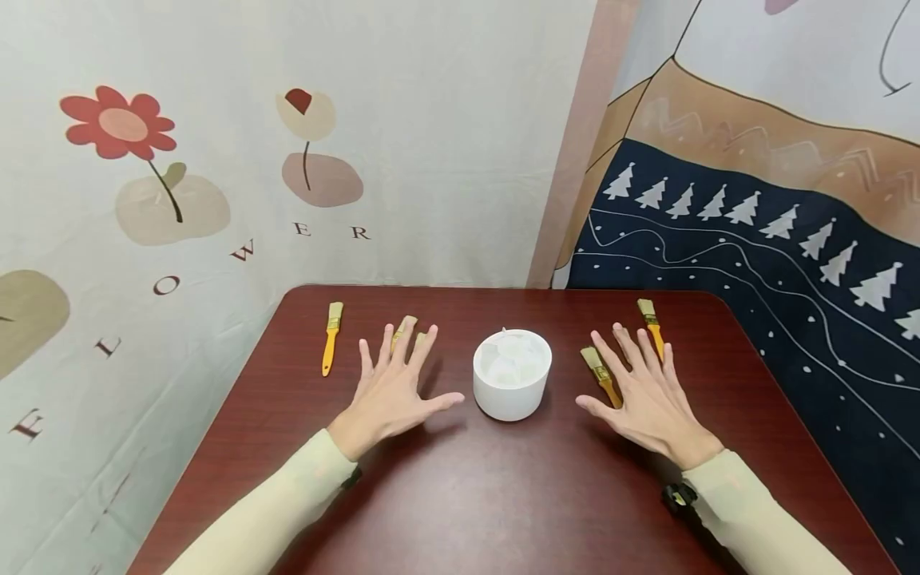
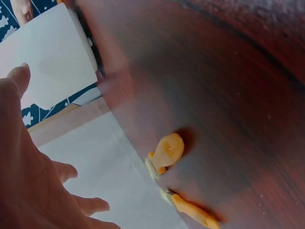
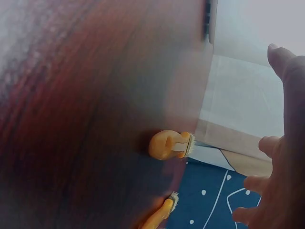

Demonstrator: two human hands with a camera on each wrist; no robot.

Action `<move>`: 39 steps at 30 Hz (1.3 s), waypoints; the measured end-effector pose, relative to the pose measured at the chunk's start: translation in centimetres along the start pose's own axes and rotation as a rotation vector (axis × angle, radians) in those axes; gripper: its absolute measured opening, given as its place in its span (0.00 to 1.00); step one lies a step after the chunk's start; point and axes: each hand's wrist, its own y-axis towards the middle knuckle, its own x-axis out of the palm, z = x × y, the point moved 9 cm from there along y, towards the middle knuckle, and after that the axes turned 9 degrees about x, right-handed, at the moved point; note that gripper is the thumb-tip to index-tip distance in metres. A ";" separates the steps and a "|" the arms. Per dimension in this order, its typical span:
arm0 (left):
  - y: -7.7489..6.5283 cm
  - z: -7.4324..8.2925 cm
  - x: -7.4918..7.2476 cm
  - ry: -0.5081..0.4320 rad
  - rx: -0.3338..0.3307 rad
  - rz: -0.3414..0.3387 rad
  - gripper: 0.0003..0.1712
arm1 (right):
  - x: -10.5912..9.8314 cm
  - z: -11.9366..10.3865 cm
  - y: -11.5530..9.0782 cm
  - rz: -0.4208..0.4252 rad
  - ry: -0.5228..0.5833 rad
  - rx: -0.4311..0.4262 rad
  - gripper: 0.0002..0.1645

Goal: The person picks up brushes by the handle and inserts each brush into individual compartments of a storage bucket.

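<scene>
Both hands are spread above a dark red table with nothing in them. My left hand (image 1: pixel 391 399) is over paintbrushes with yellow handles; its fingers overlap one paintbrush (image 1: pixel 408 323) in the head view and partly hide another beside it. My right hand (image 1: pixel 650 407) has its fingers fanned near a paintbrush (image 1: pixel 593 363) and in front of a farther paintbrush (image 1: pixel 646 311). Between the hands stands a round white container (image 1: pixel 509 402), holding pale, translucent pieces. In the left wrist view a yellow brush handle (image 2: pixel 169 149) shows below the fingers' level, and another brush handle (image 3: pixel 164 144) appears in the right wrist view.
One more paintbrush (image 1: pixel 331 343) lies at the far left of the table (image 1: pixel 489 495), bristles pointing away. Behind the table's back edge hangs a pale curtain (image 1: pixel 446 160) with flower prints. On the right is a dark blue cloth (image 1: pixel 719 247) with tree prints.
</scene>
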 end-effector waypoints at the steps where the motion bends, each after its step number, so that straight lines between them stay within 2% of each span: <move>1: 0.0 0.4 -0.4 -0.001 -0.009 -0.019 0.73 | 0.0 0.0 0.0 -0.002 0.003 0.002 0.67; 9: 0.1 0.8 -0.1 0.022 -0.027 -0.062 0.72 | -0.3 -0.2 0.5 0.010 0.002 -0.007 0.64; 16: 0.1 2.0 -0.1 -0.016 -0.004 -0.035 0.73 | -0.1 -0.2 0.8 -0.001 -0.017 -0.005 0.61; 27: 1.0 3.8 -0.4 -0.046 0.032 -0.003 0.70 | 0.1 -0.4 1.3 -0.010 -0.032 -0.010 0.53; 39: 1.8 5.7 0.0 -0.128 0.062 -0.014 0.69 | 0.1 -0.4 1.6 0.003 -0.020 0.006 0.47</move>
